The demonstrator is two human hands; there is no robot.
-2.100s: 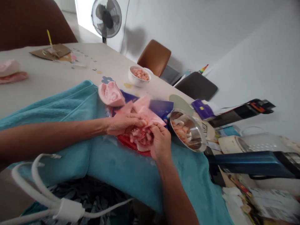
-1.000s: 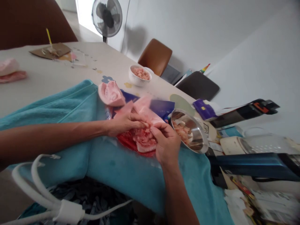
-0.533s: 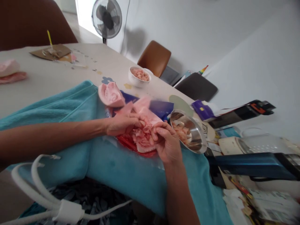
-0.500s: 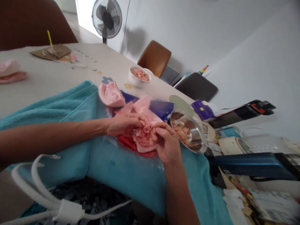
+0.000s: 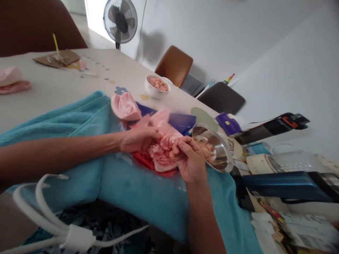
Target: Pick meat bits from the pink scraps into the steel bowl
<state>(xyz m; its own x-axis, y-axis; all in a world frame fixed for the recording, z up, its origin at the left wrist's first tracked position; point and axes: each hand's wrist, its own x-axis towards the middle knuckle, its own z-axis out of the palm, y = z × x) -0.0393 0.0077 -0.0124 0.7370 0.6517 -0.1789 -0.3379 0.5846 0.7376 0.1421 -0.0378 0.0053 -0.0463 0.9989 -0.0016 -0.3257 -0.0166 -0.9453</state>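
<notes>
Over the lap, both hands grip a torn piece of pink pomelo (image 5: 162,155), its ragged flesh and membrane facing up. My left hand (image 5: 139,138) pinches it from the left, fingers closed. From the right, my right hand (image 5: 190,158) has its thumb and bent fingers pressed together at the pomelo's edge. A red plastic bag (image 5: 141,159) lies beneath. Thick pink pomelo peel (image 5: 125,107) rests just beyond my left hand. Right of my right hand, a tilted steel bowl (image 5: 224,153) holds pale pink bits.
A white bowl (image 5: 156,93) of pink pulp stands farther back on the table (image 5: 106,84). A teal towel (image 5: 127,190) covers the lap. More peel (image 5: 12,79) lies at the far left. White cables (image 5: 39,215) hang in front; a blue case-like object (image 5: 280,185) is at right.
My hands have shifted slightly apart, the right one a little to the right. More of the torn pink flesh shows between them.
</notes>
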